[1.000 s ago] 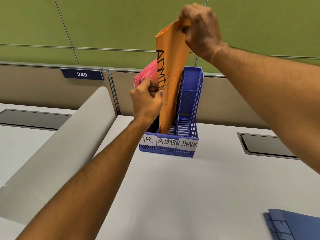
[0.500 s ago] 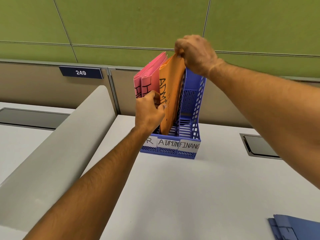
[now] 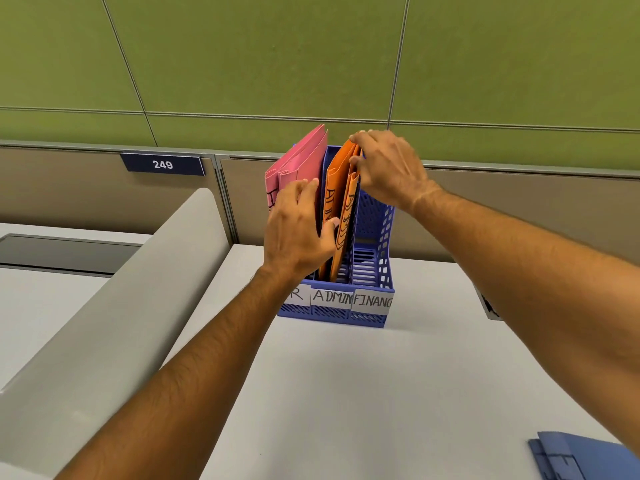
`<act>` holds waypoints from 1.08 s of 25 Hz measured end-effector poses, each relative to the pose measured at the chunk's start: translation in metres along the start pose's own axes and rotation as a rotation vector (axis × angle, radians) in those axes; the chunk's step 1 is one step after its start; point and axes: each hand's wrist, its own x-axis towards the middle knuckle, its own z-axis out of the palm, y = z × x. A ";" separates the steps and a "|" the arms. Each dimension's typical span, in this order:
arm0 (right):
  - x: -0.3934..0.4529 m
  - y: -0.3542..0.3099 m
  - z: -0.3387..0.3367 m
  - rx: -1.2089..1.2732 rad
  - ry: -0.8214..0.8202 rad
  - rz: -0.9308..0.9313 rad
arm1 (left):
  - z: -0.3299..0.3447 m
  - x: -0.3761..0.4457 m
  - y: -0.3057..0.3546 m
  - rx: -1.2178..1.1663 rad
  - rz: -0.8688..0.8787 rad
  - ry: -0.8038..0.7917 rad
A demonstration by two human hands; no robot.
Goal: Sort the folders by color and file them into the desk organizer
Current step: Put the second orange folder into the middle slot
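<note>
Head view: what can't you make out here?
- Leftmost label on the desk organizer: left hand covers all but an R.
- Blue folders: cut off by the bottom-right edge, writing unreadable.
- Pink folders: lettering mostly hidden behind the left hand.
- Right hand: blurred; grip on orange folders unclear.

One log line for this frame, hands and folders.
right hand: grips orange folders top | left hand: steadies them | organizer: finance slot empty | blue folders: unfiled

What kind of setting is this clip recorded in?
Most likely an office cubicle: a green partition wall carrying a number plate reading 249, a pale desk, and a blue desk organizer with slots labelled ADMIN and FINANC.
</note>
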 end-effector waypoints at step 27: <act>-0.306 -0.019 -0.096 -0.137 -0.152 0.520 | -0.019 -0.128 0.129 0.050 0.214 -0.416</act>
